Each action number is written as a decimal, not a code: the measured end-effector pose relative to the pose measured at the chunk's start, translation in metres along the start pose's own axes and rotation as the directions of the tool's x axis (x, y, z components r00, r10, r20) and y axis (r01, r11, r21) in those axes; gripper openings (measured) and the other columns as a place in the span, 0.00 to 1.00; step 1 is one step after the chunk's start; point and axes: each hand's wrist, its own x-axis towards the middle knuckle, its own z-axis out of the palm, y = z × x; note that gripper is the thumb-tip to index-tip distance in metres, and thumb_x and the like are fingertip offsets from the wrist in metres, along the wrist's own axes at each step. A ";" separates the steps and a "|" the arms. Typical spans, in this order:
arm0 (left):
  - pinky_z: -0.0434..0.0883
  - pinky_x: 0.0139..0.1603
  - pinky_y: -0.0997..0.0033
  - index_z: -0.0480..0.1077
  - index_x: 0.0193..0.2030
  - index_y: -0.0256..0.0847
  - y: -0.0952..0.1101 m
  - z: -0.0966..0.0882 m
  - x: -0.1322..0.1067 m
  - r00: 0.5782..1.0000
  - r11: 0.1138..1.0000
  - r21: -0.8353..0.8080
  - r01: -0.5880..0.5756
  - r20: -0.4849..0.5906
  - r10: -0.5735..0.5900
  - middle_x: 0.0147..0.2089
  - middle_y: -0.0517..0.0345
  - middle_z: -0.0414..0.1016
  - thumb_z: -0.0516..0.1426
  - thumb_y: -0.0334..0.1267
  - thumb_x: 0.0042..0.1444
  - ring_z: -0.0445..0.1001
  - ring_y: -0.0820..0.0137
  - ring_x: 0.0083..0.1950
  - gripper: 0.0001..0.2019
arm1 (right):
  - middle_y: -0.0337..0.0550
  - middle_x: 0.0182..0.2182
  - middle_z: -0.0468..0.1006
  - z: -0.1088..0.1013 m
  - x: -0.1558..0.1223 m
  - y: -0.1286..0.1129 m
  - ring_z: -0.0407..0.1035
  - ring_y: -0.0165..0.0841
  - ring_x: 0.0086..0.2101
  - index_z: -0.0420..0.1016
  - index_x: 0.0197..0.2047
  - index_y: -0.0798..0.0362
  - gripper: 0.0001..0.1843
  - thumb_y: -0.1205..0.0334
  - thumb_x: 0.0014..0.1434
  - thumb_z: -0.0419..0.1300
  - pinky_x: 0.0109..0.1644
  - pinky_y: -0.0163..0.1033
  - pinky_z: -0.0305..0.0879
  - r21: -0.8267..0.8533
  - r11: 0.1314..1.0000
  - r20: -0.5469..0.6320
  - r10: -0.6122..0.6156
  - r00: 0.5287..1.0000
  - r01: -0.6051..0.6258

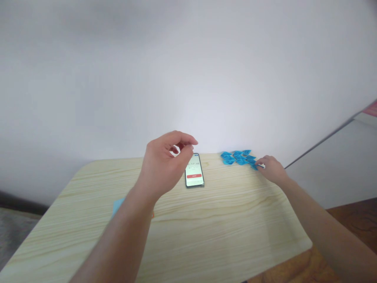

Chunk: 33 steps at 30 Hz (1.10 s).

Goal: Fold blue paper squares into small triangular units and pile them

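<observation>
At the table's back right, my right hand [271, 169] is closed, its fingertips pinching the edge of a blue folded-paper piece [253, 165]. Several more blue folded-paper pieces [239, 158] lie grouped just left of it, near the wall. My left hand [167, 165] hovers over the middle of the table with its fingers curled in and the thumb close to the index fingertip. Nothing shows between them. Behind that hand lies a phone [194, 181], its screen lit with a timer and a red button; the hand hides its upper left part.
A light blue sheet [117, 205] lies on the pale wooden table [206, 232], mostly covered by my left forearm. A small orange item [152, 214] peeks out beside that forearm. The white wall [188, 78] rises directly behind the table.
</observation>
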 end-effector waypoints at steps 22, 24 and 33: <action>0.74 0.47 0.63 0.79 0.44 0.45 -0.041 -0.045 -0.040 0.995 0.993 0.105 0.050 0.075 -0.058 0.43 0.58 0.82 0.58 0.39 0.60 0.78 0.66 0.44 0.09 | 0.39 0.35 0.80 -0.027 -0.059 -0.289 0.74 0.33 0.37 0.80 0.41 0.47 0.07 0.64 0.63 0.60 0.43 0.40 0.70 0.665 0.679 -0.266 -0.174 0.948 0.311; 0.73 0.57 0.58 0.78 0.46 0.47 -0.068 -0.057 -0.066 0.983 0.969 0.236 0.069 0.152 -0.107 0.49 0.58 0.81 0.60 0.39 0.58 0.77 0.63 0.51 0.11 | 0.39 0.36 0.81 -0.018 -0.067 -0.322 0.75 0.32 0.38 0.80 0.41 0.48 0.08 0.66 0.63 0.60 0.45 0.39 0.70 0.726 0.617 -0.204 -0.229 0.952 0.304; 0.59 0.71 0.47 0.69 0.65 0.46 -0.151 -0.098 -0.142 0.931 0.732 0.675 0.094 0.201 -0.305 0.68 0.51 0.69 0.59 0.45 0.57 0.62 0.51 0.71 0.27 | 0.46 0.44 0.78 0.007 -0.075 -0.403 0.71 0.40 0.45 0.74 0.61 0.48 0.24 0.52 0.63 0.63 0.52 0.44 0.65 0.583 0.758 0.068 -0.403 0.913 0.292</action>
